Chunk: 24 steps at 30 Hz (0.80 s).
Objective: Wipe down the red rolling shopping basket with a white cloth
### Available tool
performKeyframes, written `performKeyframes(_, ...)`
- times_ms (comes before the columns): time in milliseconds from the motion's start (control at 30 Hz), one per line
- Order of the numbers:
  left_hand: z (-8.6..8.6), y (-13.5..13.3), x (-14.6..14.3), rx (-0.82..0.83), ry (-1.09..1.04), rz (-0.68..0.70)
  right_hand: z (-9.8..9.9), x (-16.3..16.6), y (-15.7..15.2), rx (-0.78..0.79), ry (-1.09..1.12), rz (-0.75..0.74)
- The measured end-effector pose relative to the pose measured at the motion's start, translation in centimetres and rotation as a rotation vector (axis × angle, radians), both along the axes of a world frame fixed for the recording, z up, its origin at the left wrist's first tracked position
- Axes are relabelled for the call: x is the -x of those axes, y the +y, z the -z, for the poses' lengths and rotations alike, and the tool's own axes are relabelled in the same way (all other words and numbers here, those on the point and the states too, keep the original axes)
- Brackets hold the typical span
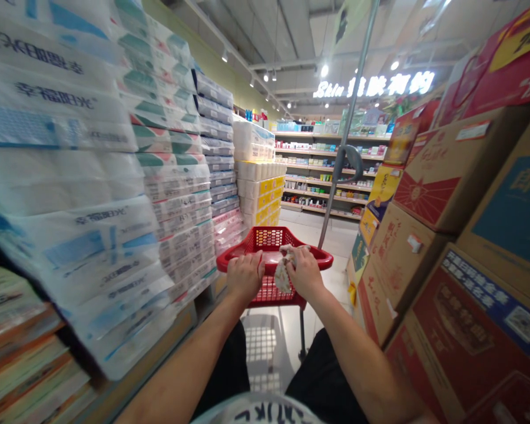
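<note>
A red plastic shopping cart [271,240] stands in front of me in a store aisle. My left hand [244,275] is closed over the cart's near rim. My right hand [304,273] also grips that rim, with a crumpled white cloth [283,275] bunched under its fingers. The basket's inside looks bare as far as I can see. My legs in dark trousers show below the cart.
Tall stacks of wrapped tissue packs [115,176] line the left side. Stacked cardboard cartons [450,235] crowd the right. A slanted metal pole [344,135] rises ahead. Stocked shelves [322,176] stand at the aisle's far end, with pale floor between.
</note>
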State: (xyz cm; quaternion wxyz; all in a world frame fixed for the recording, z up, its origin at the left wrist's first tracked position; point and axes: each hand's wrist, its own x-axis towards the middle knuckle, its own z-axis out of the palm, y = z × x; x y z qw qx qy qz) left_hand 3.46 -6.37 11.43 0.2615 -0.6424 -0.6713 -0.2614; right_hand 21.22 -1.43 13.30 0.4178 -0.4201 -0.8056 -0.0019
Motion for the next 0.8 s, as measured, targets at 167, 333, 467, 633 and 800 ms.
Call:
performKeyframes(167,-0.1,-0.1,0.0,-0.007,0.026,0.0,1.8,0.1,0.0,-0.088,-0.025,0.0)
performKeyframes(333,-0.1,-0.2,-0.1,-0.004,0.028,0.0,1.8,-0.6,0.0,-0.097,-0.039,-0.055)
performKeyframes(467,-0.1,-0.2,0.0,0.006,0.014,0.002,0.5,-1.3,0.1,-0.048,-0.099,-0.083)
performKeyframes(633,0.0,-0.1,0.0,0.004,0.015,0.003,0.0,-1.9,0.3,-0.039,-0.148,-0.113)
performKeyframes(800,0.1,-0.1,0.0,-0.003,0.039,-0.013,0.5,-2.1,0.3,-0.045,-0.155,-0.119)
